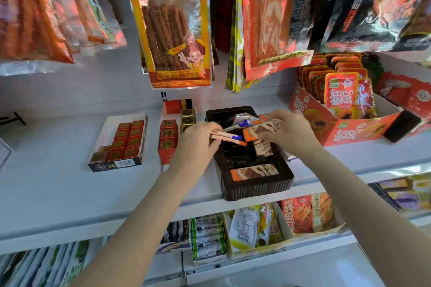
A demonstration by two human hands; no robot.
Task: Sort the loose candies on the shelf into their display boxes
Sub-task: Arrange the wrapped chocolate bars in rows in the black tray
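Note:
A black plastic display tray [256, 187] sits on the white shelf [58, 193] in the middle. Flat wrapped chocolate bars lie in it, one orange-ended bar [254, 172] near the front and a brown one [263, 148] upright further back. My left hand [198, 141] grips a small stack of thin bars [227, 137] with blue and orange ends over the tray's left side. My right hand [288, 131] pinches an orange-and-brown bar [261, 129] above the tray's back half. More bars are heaped at the tray's rear.
A white box of red square candies [126, 140] stands to the left, a red box with red and gold squares [169, 134] beside the tray. An orange papaya snack carton [345, 121] stands at right. Snack bags [175, 25] hang overhead. A lower shelf holds more packets.

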